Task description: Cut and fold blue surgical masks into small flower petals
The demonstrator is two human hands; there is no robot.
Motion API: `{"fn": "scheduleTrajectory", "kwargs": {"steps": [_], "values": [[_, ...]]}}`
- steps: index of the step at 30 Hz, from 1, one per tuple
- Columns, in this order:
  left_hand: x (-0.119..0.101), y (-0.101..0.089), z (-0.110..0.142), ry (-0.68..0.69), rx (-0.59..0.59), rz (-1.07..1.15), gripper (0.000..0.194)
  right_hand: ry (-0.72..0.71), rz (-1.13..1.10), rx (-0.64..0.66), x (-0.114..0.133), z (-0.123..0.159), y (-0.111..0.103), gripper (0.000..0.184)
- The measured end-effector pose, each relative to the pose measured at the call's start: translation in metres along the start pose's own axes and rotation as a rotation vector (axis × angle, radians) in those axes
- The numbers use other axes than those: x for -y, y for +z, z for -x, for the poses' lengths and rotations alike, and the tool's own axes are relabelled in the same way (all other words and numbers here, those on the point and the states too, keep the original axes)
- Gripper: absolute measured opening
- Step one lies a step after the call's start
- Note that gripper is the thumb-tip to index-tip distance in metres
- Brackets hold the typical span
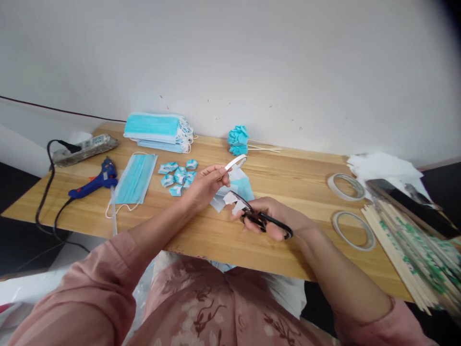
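My left hand (209, 185) is closed, thumb and fingers pinching a narrow white roll of tape (236, 163) that is tilted nearly edge-on. Black-handled scissors (268, 222) are in my right hand (277, 211), blades pointing left toward the other hand. Small white pieces of tape (238, 207) stick out near the blades and my right fingertips; what exactly they cling to I cannot tell. Beneath both hands, light blue and white mask fabric (242, 185) lies on the wooden table (298, 192), partly covered by them.
Folded blue-white pieces (179, 176) lie left of my hands, beside a face mask (136, 179) and a blue glue gun (97, 180). Behind are stacked masks (153, 126) and blue fabric flowers (237, 137) on sticks. Tape rolls (354, 230) and bundled wooden sticks (403, 254) are right.
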State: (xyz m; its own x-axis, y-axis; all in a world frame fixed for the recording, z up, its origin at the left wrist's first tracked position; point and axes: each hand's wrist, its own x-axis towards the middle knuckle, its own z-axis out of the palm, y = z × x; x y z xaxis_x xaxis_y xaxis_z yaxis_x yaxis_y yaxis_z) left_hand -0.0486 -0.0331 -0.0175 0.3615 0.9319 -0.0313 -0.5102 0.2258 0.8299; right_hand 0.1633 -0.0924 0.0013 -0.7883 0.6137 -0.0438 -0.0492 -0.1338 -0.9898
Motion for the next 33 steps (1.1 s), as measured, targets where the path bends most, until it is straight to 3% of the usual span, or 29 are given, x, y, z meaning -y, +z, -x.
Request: {"fn": "scheduleTrajectory", "kwargs": {"steps": [6, 13, 19, 33], "values": [[0.0, -0.001, 0.0, 0.016, -0.003, 0.001, 0.036, 0.021, 0.061, 0.015, 0.004, 0.002, -0.002, 0.099], [0.002, -0.004, -0.001, 0.036, 0.033, 0.008, 0.04, 0.073, 0.096, -0.231, 0.012, 0.004, 0.001, 0.074], [0.003, -0.003, -0.002, 0.055, 0.07, 0.069, 0.048, 0.094, 0.057, -0.332, 0.018, 0.002, 0.005, 0.07], [0.007, -0.004, -0.001, 0.023, 0.115, 0.093, 0.048, 0.091, 0.082, -0.291, 0.014, 0.002, 0.003, 0.069]]}}
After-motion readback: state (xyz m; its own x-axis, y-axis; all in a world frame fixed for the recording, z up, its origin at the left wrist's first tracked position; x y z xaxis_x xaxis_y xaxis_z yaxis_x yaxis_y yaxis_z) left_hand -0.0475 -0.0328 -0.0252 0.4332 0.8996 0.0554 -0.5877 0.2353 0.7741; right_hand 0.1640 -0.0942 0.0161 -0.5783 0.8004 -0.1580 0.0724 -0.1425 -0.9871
